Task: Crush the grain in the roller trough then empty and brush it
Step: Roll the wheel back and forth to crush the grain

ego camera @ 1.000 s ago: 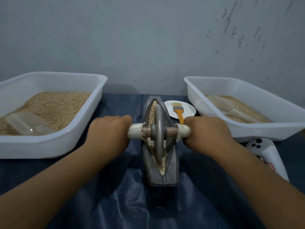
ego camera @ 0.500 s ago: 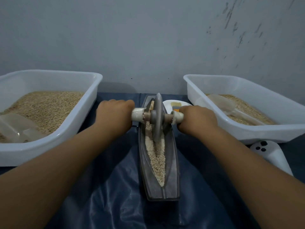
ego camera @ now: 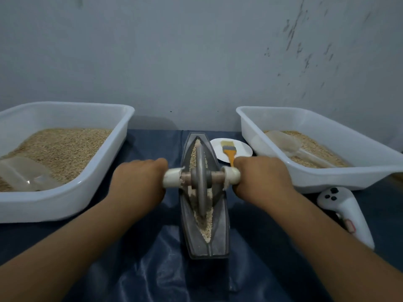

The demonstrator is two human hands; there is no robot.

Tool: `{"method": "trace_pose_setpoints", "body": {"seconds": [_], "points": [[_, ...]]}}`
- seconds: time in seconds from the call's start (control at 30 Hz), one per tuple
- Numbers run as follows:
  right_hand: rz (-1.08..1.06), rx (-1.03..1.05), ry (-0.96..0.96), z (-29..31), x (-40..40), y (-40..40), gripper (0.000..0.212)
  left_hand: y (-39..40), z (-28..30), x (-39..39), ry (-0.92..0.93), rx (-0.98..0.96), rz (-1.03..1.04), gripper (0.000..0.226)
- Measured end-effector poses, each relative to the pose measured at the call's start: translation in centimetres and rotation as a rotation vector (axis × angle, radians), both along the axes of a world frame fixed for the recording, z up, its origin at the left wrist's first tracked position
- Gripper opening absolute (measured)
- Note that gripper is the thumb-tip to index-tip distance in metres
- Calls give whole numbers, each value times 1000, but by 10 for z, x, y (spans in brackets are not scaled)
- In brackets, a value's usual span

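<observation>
Since half a second ago the grey metal roller disc [ego camera: 201,182] has come back from the far end of the boat-shaped grey metal trough [ego camera: 220,223] to about its middle, and both hands have drawn nearer with it. Left hand [ego camera: 139,182] has its fingers curled tight round the white-wrapped left handle [ego camera: 172,177] of the wooden axle; right hand [ego camera: 261,175] grips the white-wrapped right handle [ego camera: 232,174] the same way, knuckles up. Standing upright on its edge, the disc sits in the groove of the trough, and pale crushed grain [ego camera: 204,225] lies along the groove in front of and behind it. Lengthwise between the arms, the trough rests on the dark blue glossy sheet [ego camera: 139,269] that covers the table.

On the left stands a white plastic tub [ego camera: 104,162] holding tan grain, with a clear plastic scoop [ego camera: 24,173] lying in its near corner. On the right a second white plastic tub [ego camera: 327,177] holds less grain and another clear scoop [ego camera: 287,142]. Between the trough and the right tub a small white round plate [ego camera: 242,149] carries an orange-handled brush [ego camera: 227,149] with grey bristles; the brush handle reaches the right hand's knuckles in this view. Near the right forearm a white handheld controller [ego camera: 346,214] with black buttons lies on the sheet
</observation>
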State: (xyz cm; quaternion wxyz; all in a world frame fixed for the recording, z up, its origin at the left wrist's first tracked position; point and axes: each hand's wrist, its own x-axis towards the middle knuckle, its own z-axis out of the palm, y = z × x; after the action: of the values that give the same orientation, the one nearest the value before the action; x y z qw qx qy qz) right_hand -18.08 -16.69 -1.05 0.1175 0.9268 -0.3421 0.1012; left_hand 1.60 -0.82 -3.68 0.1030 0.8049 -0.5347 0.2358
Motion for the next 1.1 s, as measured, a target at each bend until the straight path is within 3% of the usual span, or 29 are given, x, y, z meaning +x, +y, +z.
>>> {"method": "trace_pose_setpoints", "body": {"seconds": [0.17, 0.37, 0.5, 0.7, 0.83, 0.9, 1.0, 1.1], "points": [[26, -20, -29, 2, -27, 17, 17, 29, 10, -20, -85, -72, -90, 40], [-54, 43, -23, -8, 0, -9, 21, -4, 1, 1, -102, -78, -51, 29], [-82, 114, -43, -10, 33, -41, 10, -41, 2, 27, -99, -11, 16, 23], [-107, 138, -43, -3, 55, -58, 22, -67, 11, 43, -1, 54, 54, 23], [-63, 96, -42, -5, 38, -39, 22, -44, 2, 28, -4, 33, 40, 22], [-28, 20, -40, -6, 23, -26, 11, -27, -1, 17, -19, 7, 34, 22], [14, -48, -15, -3, -2, -1, 27, 2, 1, -2, -44, -21, -14, 30], [30, -38, -20, -1, -22, 13, 18, 23, 6, -15, -96, -77, -82, 35]]}}
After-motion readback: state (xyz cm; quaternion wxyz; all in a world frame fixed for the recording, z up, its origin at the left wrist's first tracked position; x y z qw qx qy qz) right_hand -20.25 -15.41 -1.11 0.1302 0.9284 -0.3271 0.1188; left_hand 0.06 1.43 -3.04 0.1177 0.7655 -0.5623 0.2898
